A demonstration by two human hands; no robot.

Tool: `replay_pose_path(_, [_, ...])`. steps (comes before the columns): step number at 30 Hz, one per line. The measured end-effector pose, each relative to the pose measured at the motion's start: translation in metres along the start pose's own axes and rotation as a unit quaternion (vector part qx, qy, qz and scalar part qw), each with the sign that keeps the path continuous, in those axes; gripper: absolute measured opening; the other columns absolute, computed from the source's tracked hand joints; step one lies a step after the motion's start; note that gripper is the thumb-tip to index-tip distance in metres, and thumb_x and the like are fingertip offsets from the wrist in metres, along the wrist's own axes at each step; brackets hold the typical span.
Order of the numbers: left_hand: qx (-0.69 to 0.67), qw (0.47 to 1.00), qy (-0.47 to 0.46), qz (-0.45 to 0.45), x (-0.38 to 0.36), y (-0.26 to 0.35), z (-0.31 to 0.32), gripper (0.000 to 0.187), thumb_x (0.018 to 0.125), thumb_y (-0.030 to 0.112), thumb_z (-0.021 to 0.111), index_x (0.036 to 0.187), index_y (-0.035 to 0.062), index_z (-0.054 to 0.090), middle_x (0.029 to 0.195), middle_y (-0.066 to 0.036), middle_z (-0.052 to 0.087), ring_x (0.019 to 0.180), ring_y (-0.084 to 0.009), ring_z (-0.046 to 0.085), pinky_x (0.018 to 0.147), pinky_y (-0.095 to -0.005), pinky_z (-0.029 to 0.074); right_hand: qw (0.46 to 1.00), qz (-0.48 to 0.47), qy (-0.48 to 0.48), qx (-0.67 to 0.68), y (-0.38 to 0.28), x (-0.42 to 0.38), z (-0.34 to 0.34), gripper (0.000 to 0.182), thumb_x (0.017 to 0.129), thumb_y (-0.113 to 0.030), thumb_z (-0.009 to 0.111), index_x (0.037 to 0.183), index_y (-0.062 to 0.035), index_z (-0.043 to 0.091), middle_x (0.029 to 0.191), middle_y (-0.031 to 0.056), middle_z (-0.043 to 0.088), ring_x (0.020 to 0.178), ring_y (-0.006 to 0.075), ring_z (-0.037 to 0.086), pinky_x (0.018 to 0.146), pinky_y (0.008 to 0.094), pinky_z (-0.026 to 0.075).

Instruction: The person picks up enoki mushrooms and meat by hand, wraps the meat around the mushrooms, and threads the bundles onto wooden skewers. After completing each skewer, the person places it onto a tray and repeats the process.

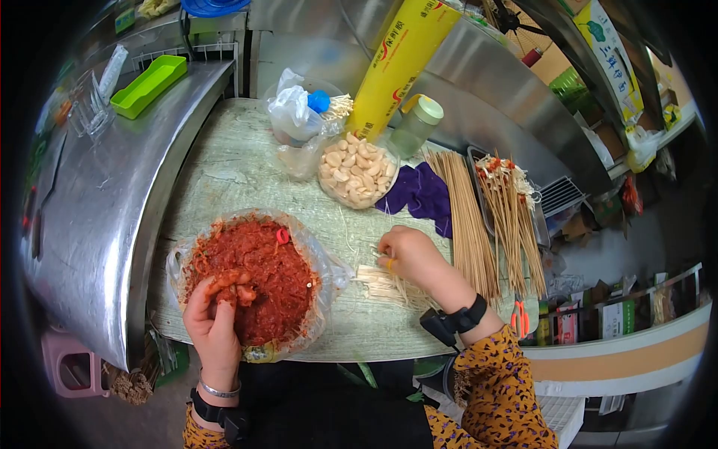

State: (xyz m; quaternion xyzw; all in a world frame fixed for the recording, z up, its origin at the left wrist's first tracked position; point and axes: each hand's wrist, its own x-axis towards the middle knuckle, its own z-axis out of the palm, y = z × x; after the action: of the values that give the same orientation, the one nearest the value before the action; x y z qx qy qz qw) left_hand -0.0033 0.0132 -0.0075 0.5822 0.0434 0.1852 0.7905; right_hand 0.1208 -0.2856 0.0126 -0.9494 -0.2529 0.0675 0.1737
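hands (212, 323) over red mixture (278, 277), pale strips (378, 284)

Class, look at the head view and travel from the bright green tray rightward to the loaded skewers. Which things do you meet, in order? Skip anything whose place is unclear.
Green tray → red mixture → peeled garlic cloves → purple cloth → bare skewers → loaded skewers.

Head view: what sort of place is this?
Probably a small eatery's prep kitchen: bamboo skewers, peeled garlic cloves and red minced mixture share the worktable.
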Motion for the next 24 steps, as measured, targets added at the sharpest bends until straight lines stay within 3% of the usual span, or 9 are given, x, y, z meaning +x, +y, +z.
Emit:
replay_pose_path(5, [0.021,1.000,0.012,0.014,0.000,-0.002,-0.002,0.027,0.084,-0.004,0.045,0.111,-0.0059,0.050,0.101,-0.014,0.062,0.086,-0.0170,0.061,0.080,-0.0286,0.047,0.997,-0.018,-0.004,-0.075,0.004,0.008,0.008,0.014,0.068,-0.006,0.069,0.079,-0.0008,0.062,0.074,0.0098,0.058,0.065,0.0219,0.057,0.060,0.0294,0.046])
replay_pose_path(7, [0.004,1.000,-0.003,0.004,0.000,-0.001,-0.001,0.028,0.084,-0.004,0.045,0.112,-0.0058,0.050,0.101,-0.014,0.062,0.087,-0.0173,0.061,0.081,-0.0286,0.047,0.995,0.054,-0.011,0.083,-0.002,0.005,-0.015,0.010,0.069,-0.006,0.066,0.075,-0.0015,0.060,0.076,0.0134,0.060,0.070,0.0290,0.059,0.065,0.0344,0.047])
replay_pose_path(10, [0.015,1.000,0.006,0.011,-0.001,-0.002,-0.001,0.028,0.084,-0.003,0.045,0.112,-0.0056,0.050,0.102,-0.014,0.062,0.087,-0.0177,0.061,0.081,-0.0289,0.047,0.984,0.105,-0.019,0.143,0.003,-0.005,-0.031,0.010,0.069,-0.005,0.065,0.076,-0.0010,0.060,0.075,0.0136,0.062,0.070,0.0280,0.060,0.064,0.0331,0.047])
replay_pose_path(14, [-0.006,1.000,-0.016,0.005,0.000,-0.001,-0.002,0.029,0.084,-0.004,0.046,0.113,-0.0057,0.050,0.102,-0.014,0.062,0.087,-0.0181,0.061,0.082,-0.0293,0.047,0.984,0.069,-0.030,0.159,-0.003,-0.012,-0.028,0.012,0.068,-0.004,0.066,0.080,-0.0019,0.062,0.074,0.0126,0.062,0.070,0.0269,0.060,0.064,0.0329,0.047])
replay_pose_path(16, [0.005,1.000,-0.001,0.013,-0.001,-0.002,-0.002,0.029,0.084,-0.004,0.045,0.112,-0.0058,0.050,0.102,-0.015,0.062,0.087,-0.0182,0.061,0.081,-0.0294,0.047,0.997,-0.019,-0.055,0.050,-0.010,-0.008,-0.022,0.019,0.070,-0.006,0.069,0.087,-0.0021,0.065,0.073,0.0108,0.061,0.066,0.0207,0.059,0.060,0.0285,0.047])
replay_pose_path(19, [0.017,1.000,0.004,0.018,-0.001,-0.002,-0.001,0.029,0.084,-0.005,0.045,0.112,-0.0058,0.050,0.102,-0.015,0.062,0.086,-0.0183,0.061,0.081,-0.0293,0.047,0.997,-0.046,-0.040,-0.037,-0.012,-0.001,-0.005,0.017,0.070,-0.009,0.069,0.085,-0.0026,0.065,0.074,0.0116,0.061,0.066,0.0230,0.059,0.061,0.0296,0.047])
replay_pose_path(22, [0.012,1.000,-0.007,0.016,0.000,0.001,0.000,0.029,0.083,-0.006,0.044,0.112,-0.0058,0.050,0.102,-0.015,0.062,0.086,-0.0184,0.061,0.080,-0.0292,0.048,0.991,-0.012,-0.107,-0.080,-0.010,0.007,0.006,0.016,0.070,-0.011,0.068,0.081,-0.0016,0.063,0.074,0.0127,0.061,0.066,0.0244,0.060,0.062,0.0306,0.048])
replay_pose_path(24, [0.006,1.000,-0.011,0.014,0.001,0.001,0.000,0.029,0.083,-0.006,0.044,0.111,-0.0059,0.050,0.101,-0.015,0.062,0.085,-0.0183,0.061,0.080,-0.0292,0.048,0.997,-0.019,-0.070,-0.020,-0.012,0.002,-0.009,0.013,0.070,-0.009,0.068,0.080,-0.0007,0.062,0.073,0.0111,0.061,0.065,0.0213,0.060,0.061,0.0291,0.047])
